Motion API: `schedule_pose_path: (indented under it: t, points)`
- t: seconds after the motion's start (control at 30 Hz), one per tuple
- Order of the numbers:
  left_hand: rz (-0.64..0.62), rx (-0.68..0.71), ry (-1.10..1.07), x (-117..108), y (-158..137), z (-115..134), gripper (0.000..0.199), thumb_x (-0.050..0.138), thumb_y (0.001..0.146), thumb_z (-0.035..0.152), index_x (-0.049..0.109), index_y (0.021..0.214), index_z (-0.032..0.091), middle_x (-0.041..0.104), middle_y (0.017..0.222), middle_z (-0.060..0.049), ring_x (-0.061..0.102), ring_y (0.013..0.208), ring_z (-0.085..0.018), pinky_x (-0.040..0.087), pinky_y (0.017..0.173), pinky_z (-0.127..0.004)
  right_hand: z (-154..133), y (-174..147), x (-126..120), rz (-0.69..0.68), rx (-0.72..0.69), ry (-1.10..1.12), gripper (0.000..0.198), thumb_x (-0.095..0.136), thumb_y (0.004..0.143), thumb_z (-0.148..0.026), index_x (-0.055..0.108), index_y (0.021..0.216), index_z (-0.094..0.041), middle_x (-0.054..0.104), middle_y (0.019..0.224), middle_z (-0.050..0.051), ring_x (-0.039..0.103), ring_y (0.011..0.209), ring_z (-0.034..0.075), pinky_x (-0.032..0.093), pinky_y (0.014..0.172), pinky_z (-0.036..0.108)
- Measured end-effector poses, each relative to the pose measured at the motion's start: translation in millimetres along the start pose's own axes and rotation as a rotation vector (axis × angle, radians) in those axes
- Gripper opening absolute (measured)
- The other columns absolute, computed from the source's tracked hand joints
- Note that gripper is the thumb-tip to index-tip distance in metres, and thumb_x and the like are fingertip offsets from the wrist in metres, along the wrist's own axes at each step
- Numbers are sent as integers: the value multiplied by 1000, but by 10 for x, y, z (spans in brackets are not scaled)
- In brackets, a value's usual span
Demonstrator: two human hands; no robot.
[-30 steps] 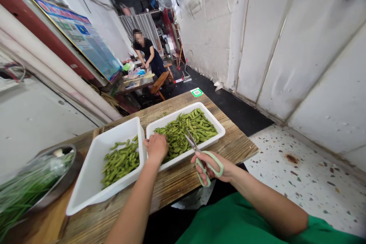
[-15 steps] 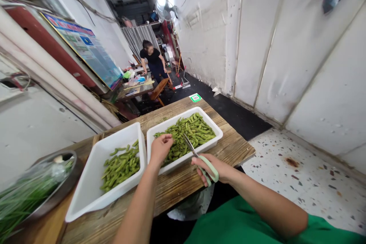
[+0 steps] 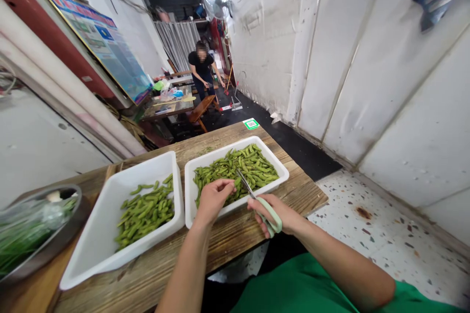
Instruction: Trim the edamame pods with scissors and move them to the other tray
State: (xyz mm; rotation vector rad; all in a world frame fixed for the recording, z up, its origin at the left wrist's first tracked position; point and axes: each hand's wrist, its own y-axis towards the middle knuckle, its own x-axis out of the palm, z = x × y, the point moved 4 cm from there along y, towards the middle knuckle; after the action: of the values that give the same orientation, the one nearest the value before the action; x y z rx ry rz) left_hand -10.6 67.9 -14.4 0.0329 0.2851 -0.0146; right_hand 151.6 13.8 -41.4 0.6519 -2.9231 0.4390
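Observation:
My right hand (image 3: 276, 215) grips green-handled scissors (image 3: 262, 203), their blades pointing over the right white tray (image 3: 191, 195), which is heaped with green soybean pods (image 3: 242, 168). My left hand (image 3: 213, 198) reaches into that tray at its near edge, fingers curled down among the pods close to the scissor blades; whether it holds a pod I cannot tell. A second white tray (image 3: 95, 244) on the left holds a smaller pile of pods (image 3: 143, 210). Both trays rest on a wooden table (image 3: 235, 234).
A metal bowl (image 3: 55, 247) with green stalks and plastic sits at the far left. The table's right edge drops to a speckled floor (image 3: 374, 234). Another person (image 3: 202, 68) stands by a cluttered table and bench far down the passage. White walls run along the right.
My left hand slid right along the tray's near edge toward the scissors. The scissors dipped lower over the pods. The person at the back stepped to the right.

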Motion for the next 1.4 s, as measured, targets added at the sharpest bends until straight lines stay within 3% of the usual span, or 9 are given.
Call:
schedule_pose_path:
  t: [0.33, 0.6, 0.9, 1.13, 1.3, 1.4]
  points:
    - [-68, 18, 37, 37, -50, 67, 27, 63, 68, 41, 68, 69, 14, 61, 54, -1, 50, 52, -13, 39, 55, -24, 21, 7, 40, 7, 30, -4, 44, 59, 71, -59, 49, 75, -17, 46, 49, -7, 44, 32, 6, 42, 29, 18]
    - [95, 14, 70, -24, -27, 18, 33, 68, 63, 40, 70, 84, 14, 61, 60, 0, 48, 53, -11, 34, 51, -22, -24, -21, 42, 25, 29, -44, 44, 60, 70, -59, 49, 73, -17, 44, 46, -8, 41, 29, 6, 37, 25, 17]
    - [116, 61, 67, -67, -16, -6, 32, 65, 66, 39, 69, 87, 15, 55, 58, 3, 45, 53, -10, 34, 51, -21, 0, -58, 31, -59, 0, 13, 46, 55, 74, -62, 49, 83, -17, 48, 56, -6, 46, 37, 6, 42, 34, 18]
    - [-28, 43, -205, 5, -32, 57, 36, 61, 70, 42, 60, 96, 16, 64, 96, -7, 60, 70, -13, 47, 67, -28, -110, -112, 45, -44, -52, -118, 39, 59, 75, -55, 47, 78, -19, 42, 52, -7, 41, 38, 5, 40, 37, 17]
    - [-28, 45, -126, 15, -18, 48, 54, 64, 69, 38, 50, 117, 16, 61, 69, 2, 51, 53, -9, 41, 56, -23, -76, -67, 52, -56, -65, -149, 40, 57, 75, -58, 50, 81, -19, 41, 49, -7, 41, 37, 6, 40, 35, 17]
    - [-43, -6, -136, 29, -13, 30, 48, 66, 67, 39, 54, 106, 14, 62, 69, 1, 52, 53, -9, 41, 55, -23, -42, -34, 38, -48, -71, -139, 41, 56, 76, -59, 49, 80, -19, 41, 50, -7, 41, 36, 6, 39, 33, 17]
